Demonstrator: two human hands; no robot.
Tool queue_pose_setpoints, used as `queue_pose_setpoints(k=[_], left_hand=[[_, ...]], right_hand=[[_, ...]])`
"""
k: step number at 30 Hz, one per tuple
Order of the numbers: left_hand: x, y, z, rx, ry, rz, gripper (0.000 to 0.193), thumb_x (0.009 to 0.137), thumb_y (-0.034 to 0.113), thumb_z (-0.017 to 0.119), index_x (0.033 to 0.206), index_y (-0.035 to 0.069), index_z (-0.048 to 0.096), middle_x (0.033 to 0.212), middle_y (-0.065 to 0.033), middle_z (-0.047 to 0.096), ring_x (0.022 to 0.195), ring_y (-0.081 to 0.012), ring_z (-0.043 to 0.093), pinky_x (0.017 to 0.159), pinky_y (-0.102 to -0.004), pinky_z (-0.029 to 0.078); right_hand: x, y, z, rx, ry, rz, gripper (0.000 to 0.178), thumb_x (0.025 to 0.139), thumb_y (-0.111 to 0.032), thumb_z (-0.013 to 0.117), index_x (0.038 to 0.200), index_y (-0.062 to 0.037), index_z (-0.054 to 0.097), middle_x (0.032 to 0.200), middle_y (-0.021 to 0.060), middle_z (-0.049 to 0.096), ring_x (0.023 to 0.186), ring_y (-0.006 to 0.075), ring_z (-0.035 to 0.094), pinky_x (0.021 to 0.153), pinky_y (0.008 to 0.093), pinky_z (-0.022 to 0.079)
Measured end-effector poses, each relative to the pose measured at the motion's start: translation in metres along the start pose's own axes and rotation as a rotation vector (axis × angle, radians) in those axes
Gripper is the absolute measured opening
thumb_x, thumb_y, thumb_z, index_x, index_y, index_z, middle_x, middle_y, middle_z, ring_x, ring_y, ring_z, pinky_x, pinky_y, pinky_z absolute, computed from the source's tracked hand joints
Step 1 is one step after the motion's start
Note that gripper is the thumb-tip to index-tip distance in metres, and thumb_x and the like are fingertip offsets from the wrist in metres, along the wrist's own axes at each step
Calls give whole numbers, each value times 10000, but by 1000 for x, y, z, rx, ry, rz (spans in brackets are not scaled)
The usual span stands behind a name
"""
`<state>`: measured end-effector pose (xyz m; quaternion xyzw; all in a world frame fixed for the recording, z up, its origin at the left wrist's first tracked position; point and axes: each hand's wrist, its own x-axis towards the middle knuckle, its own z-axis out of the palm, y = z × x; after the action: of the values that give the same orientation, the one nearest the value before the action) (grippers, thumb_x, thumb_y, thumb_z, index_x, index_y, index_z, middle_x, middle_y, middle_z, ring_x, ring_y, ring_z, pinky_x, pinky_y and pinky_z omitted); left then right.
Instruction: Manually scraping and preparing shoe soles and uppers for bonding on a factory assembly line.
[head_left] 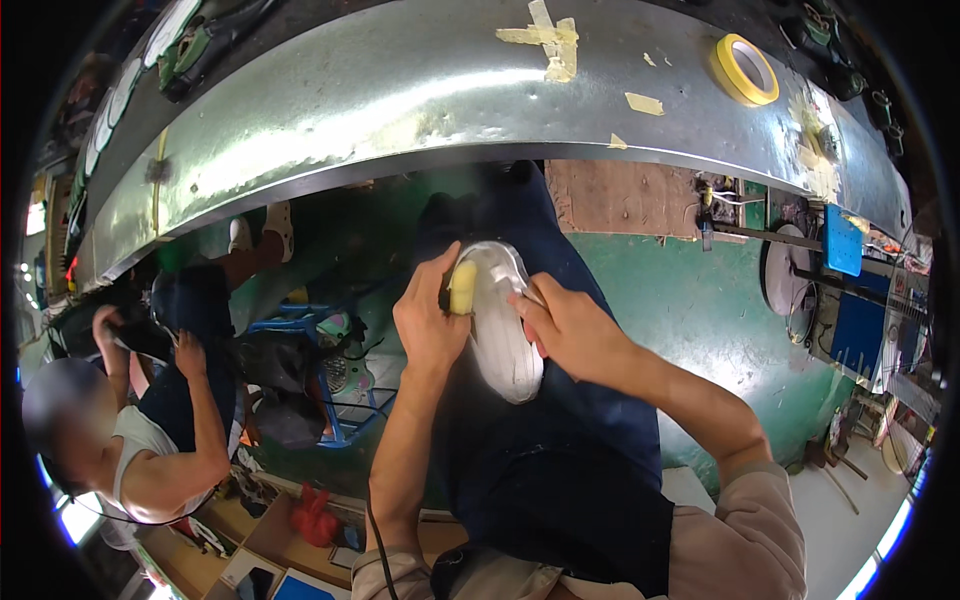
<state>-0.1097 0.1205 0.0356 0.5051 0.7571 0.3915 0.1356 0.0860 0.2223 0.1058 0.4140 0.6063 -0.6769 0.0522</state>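
Observation:
A white shoe (508, 345), seen as a long rounded form, lies over my lap with its narrower detail blurred. My left hand (432, 312) grips its left side near the far end. A pale yellow piece (462, 287) shows at the fingers of that hand, against the shoe; whether it is tape wrapped on a finger or a separate thing, I cannot tell. On the opposite side my right hand (565, 325) is closed at the shoe's edge, thumb over the upper face and other fingers curled, partly hidden.
A metal workbench (380, 110) runs across the far side, with a yellow tape roll (745, 70) and tape scraps on it. At left a co-worker (170, 420) sits by a blue stool (340, 400). Wooden compartments (270, 540) stand behind; a wooden board (625, 198) lies under the bench.

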Motion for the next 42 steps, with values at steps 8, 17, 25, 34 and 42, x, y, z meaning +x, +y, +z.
queue_pose_setpoints(k=[8,17,25,34,42], left_hand=[[4,3,-8,-22,-25,63,476,856,-49,782,1322,39,737,1141,-176,745,1034,-323,758,910,-368,588],[9,10,10,-733,-237,-319,406,1027,26,654,1429,75,645,1639,-152,529,1493,-254,516,1265,-366,342],[8,6,35,-506,-148,-260,679,791,-132,467,1401,108,644,1497,-139,606,1395,-354,493,1241,-422,341],[-12,-4,36,-631,-193,-291,534,989,47,467,1515,68,559,1530,-172,550,1432,-327,459,1232,-407,336],[-32,5,25,-258,-36,-292,746,812,-177,537,1518,59,583,1429,-214,647,1346,-383,630,1150,-406,475]], right_hand=[[3,52,26,-389,319,-335,243,1143,-247,536,1100,-13,491,776,120,698,735,376,727,678,476,552],[-3,27,5,-210,113,-172,276,1144,-263,516,1125,12,499,818,205,717,813,448,727,739,549,548],[-32,13,-4,-232,279,-285,191,1114,-184,581,1178,-6,560,885,145,767,789,395,753,734,518,569],[20,14,4,-343,292,-284,241,1159,-261,525,1130,-25,563,759,126,697,683,287,720,671,444,558],[14,-1,-19,-159,19,32,297,1135,-311,530,1087,-20,560,847,171,738,820,422,728,759,523,553]])
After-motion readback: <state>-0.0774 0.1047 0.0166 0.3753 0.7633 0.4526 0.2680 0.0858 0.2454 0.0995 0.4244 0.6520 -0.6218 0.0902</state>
